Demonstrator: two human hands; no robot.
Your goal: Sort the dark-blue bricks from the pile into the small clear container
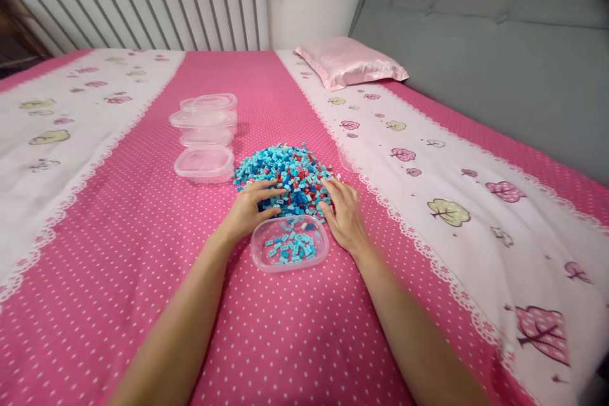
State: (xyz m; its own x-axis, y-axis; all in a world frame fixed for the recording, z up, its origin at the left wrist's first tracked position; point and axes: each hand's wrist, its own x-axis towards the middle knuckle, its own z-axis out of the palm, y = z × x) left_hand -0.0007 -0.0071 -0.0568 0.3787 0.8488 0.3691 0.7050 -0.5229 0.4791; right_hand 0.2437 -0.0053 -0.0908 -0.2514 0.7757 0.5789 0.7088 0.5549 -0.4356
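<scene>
One pink polka-dot bedspread [295,342] fills most of the view, crossed by two white bands printed with trees and edged in a lace pattern. To the right stands one grey padded headboard [476,57], and at the far side one white ribbed radiator [143,0]. One pink satin pillow [349,62] lies near the headboard. In the middle of the bedspread sits one heap of small plastic building bricks [285,168], mostly light blue, with darker blue and red among them, far too many to count. Just left and beyond it runs a line of clear plastic tubs [203,163], at least four, overlapping so that an exact count and their contents cannot be told. One clear rounded food tub [291,268] stands alone on the near side of the heap, between the forearms, holding a few dozen light blue bricks [299,247] scattered over its bottom. Two hands flank the heap's near edge: the left hand [254,203] is open, fingers apart and lightly curved against the bricks; the right hand [345,212] is open likewise, its thumb and fingers parted at the heap's right edge
</scene>
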